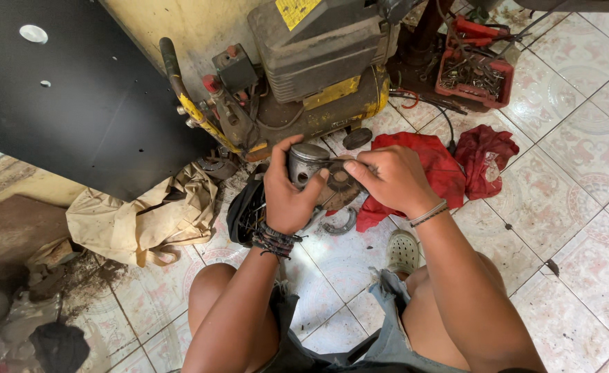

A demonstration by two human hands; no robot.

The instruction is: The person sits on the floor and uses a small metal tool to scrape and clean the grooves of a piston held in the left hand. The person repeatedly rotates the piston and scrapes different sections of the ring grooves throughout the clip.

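The left hand [287, 197] gripped a piston [306, 163]; the right hand [387, 178] pinched its ring (yellow label [296, 10] on the compressor [318, 69] above).

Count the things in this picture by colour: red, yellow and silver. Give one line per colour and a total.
Red: 3 – two rags, parts tray
Yellow: 1 – compressor
Silver: 1 – piston, in the left hand, right hand beside it
Total: 5
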